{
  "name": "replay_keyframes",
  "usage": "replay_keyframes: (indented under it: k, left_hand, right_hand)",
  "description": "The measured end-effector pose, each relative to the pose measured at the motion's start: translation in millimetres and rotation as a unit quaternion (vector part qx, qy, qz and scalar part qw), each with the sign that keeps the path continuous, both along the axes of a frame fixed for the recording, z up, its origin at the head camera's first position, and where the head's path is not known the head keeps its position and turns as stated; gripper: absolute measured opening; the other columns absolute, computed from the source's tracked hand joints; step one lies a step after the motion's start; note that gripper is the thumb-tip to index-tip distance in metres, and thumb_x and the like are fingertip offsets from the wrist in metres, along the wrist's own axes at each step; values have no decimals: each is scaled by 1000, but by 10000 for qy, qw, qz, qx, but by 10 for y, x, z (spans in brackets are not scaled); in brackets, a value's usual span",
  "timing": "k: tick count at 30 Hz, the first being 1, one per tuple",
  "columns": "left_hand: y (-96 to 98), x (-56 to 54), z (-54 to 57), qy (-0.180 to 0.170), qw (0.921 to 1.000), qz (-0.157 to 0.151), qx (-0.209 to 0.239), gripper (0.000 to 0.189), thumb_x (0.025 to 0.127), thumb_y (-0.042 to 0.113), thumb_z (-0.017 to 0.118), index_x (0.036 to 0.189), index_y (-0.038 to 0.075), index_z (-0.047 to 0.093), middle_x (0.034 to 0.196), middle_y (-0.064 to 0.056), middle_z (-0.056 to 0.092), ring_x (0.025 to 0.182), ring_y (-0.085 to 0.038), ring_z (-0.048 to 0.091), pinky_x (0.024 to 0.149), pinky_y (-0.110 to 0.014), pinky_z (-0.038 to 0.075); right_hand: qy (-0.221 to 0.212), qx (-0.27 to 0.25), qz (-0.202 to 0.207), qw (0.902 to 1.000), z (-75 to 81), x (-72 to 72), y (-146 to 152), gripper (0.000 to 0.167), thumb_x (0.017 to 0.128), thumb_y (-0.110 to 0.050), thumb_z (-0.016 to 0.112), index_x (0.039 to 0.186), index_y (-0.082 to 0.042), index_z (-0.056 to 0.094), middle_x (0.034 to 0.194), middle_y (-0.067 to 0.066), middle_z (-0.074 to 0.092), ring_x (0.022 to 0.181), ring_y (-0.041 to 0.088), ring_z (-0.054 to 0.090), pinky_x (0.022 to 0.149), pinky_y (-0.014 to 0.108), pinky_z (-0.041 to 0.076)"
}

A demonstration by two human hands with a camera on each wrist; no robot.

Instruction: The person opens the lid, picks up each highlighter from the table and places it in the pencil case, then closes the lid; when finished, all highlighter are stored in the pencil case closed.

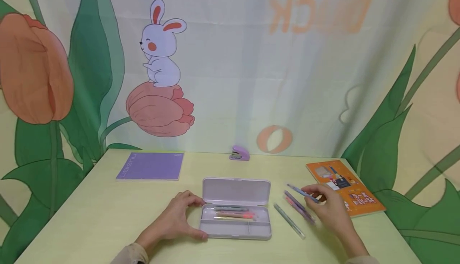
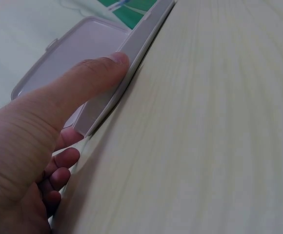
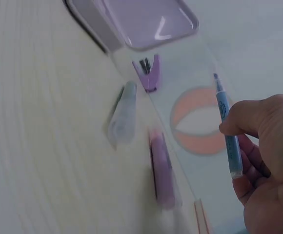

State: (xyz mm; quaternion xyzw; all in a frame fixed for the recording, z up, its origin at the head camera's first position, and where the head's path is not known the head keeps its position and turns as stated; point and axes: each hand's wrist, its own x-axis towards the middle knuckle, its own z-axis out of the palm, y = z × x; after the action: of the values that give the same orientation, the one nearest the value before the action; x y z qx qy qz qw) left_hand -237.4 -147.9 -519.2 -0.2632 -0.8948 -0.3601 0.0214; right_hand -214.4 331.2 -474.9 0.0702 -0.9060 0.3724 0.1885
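Note:
An opened pale lilac pencil case (image 1: 224,229) stands on the table, lid raised, with several pens (image 1: 233,215) in its long rear compartment. My left hand (image 1: 176,218) grips the case's left end, thumb (image 2: 100,73) against the front wall and fingers at the back corner. Between thumb and fingers, my right hand (image 1: 332,208) pinches a blue marker (image 3: 230,131), held above the table to the right of the case. Below it lie a purple pen and a pink pen (image 1: 296,206) side by side. A grey-green pen (image 1: 289,221) lies nearer the case.
Behind the case, a purple stapler (image 1: 240,153) sits at the table's back edge. A purple notebook (image 1: 152,167) lies at the back left, an orange-covered book (image 1: 353,192) at the right beyond my right hand. A printed curtain (image 1: 230,76) hangs behind the table (image 1: 93,216).

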Motion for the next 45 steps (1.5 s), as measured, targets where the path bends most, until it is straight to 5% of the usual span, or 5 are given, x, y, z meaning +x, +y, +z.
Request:
replay_keyframes:
  k: [7,22,31,38,45]
  left_hand:
    - [4,-11,12,4,10000,48,-40,90,57,65,106,130,22,76,118,8,63,116,-18,54,107,-51,50]
    - [6,-47,33,-31,9999,33,-146,91,57,67,105,130,22,75,118,9,63,117,-17,53,108,-50,49]
    - [-11,-41,-4,-87,9999,32,-78,90,57,65,106,130,22,75,117,8,62,117,-18,52,107,-49,48]
    - [-4,-1,-22,-96,9999,44,-62,91,57,67,105,131,23,75,118,10,62,117,-17,52,107,-49,49]
    - [-11,-15,-17,-95,9999,75,-99,90,57,68,105,130,24,74,117,10,61,118,-17,52,108,-49,48]
  right_hand:
    - [397,-271,739,9961,85,54,-309,31,93,3,87,112,-21,83,101,-6,74,88,11,64,76,27,54]
    - [413,-308,1698,9841,182,17,-988,40,90,7,86,112,-26,83,103,-9,72,91,15,65,78,29,55]
    - [207,7,1771,9840,67,-26,-1298,34,91,3,88,113,-22,83,106,-13,69,95,11,65,82,28,57]
    - [-27,-50,2075,9782,-46,-32,-1415,31,93,4,85,119,-13,81,112,-2,71,107,22,73,96,36,65]
    - [185,47,1688,9855,57,-26,-1397,28,92,3,86,114,-15,83,108,-6,72,100,15,70,88,34,63]
